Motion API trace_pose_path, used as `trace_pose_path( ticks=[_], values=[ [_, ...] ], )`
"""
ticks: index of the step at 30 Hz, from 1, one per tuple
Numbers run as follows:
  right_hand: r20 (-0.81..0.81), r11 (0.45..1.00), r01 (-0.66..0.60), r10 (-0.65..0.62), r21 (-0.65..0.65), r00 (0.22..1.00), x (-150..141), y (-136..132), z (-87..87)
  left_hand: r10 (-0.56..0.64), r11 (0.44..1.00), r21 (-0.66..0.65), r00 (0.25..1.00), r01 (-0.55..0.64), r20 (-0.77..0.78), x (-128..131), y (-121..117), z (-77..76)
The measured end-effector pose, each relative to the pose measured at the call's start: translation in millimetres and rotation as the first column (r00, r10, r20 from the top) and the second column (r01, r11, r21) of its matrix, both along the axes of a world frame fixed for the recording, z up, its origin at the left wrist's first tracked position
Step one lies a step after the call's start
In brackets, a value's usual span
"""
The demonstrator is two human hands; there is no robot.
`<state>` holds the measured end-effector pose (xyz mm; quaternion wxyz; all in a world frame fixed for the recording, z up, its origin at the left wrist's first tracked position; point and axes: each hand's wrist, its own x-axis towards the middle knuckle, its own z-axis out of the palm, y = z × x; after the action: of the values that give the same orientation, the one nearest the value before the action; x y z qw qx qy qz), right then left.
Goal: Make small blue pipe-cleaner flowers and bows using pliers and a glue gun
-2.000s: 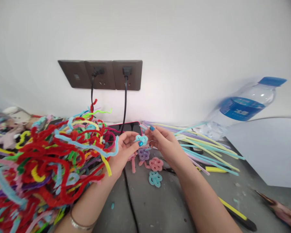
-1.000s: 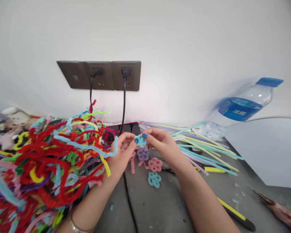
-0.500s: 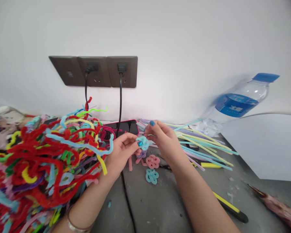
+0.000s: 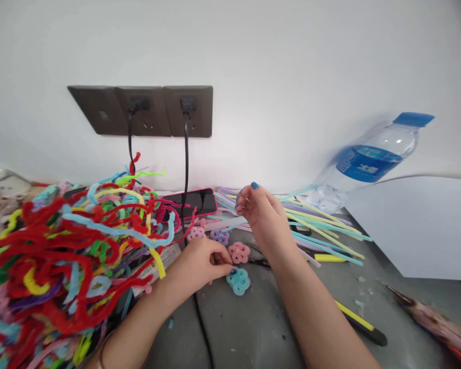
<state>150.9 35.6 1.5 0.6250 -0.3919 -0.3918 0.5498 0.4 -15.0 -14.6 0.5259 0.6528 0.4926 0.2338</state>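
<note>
My left hand point(image 4: 205, 260) is low over the desk, its thumb and fingertips closed on the upper left edge of a light blue pipe-cleaner flower point(image 4: 238, 283). Whether a second blue flower lies beneath it I cannot tell. Just behind sit a pink flower point(image 4: 238, 252), a purple one point(image 4: 219, 236) and a paler pink one point(image 4: 196, 233), the last partly covered by my left hand. Raised to the right, my right hand point(image 4: 264, 212) has loosely bent fingers with the thumb apart, and nothing shows in it. Straight pastel pipe cleaners point(image 4: 322, 225) lie behind and beside it.
Tangled, mostly red pipe cleaners point(image 4: 72, 256) heap up on the left. A phone point(image 4: 194, 201) and black cable point(image 4: 200, 318) lie by the wall. To the right are a tilted water bottle point(image 4: 372, 159), white sheet point(image 4: 422, 225), yellow-and-black tool point(image 4: 363, 325) and pointed pink-handled tool point(image 4: 434, 323).
My left hand has lowered a light blue flower from between both hands to the spot of the blue flower on the desk. My right hand has come away from it and stays raised.
</note>
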Motion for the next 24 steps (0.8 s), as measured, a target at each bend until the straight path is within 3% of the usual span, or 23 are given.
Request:
trace_pose_path(
  ticks=[5,8,13,18,20,24],
  values=[
    [0.009,0.999,0.034,-0.034,0.027,0.999,1.5,0.1,1.3,0.102,0.994,0.047,0.995,-0.102,-0.009,-0.3,3.2,8.2],
    [-0.020,0.998,0.057,-0.056,0.029,0.998,1.6,-0.4,2.6,0.186,0.965,0.178,0.981,-0.192,0.047,-2.3,4.6,13.3],
    [0.026,0.996,0.056,-0.058,0.068,0.998,-0.8,-1.2,1.4,0.347,0.821,0.471,0.937,-0.322,0.038,-10.8,6.2,11.1],
    [0.228,0.989,-0.009,-0.025,0.147,0.973,1.5,-0.4,-0.1,0.382,0.717,0.602,0.920,-0.352,0.083,-16.7,11.7,5.0],
    [0.391,0.982,-0.055,-0.020,0.180,0.920,3.8,0.2,-1.3,0.371,0.682,0.643,0.923,-0.347,0.104,-18.1,14.7,4.2],
    [0.694,0.965,-0.087,-0.115,0.248,0.710,8.3,3.1,-7.8,0.362,0.605,0.748,0.931,-0.273,0.047,-21.4,20.6,1.0]
  ],
)
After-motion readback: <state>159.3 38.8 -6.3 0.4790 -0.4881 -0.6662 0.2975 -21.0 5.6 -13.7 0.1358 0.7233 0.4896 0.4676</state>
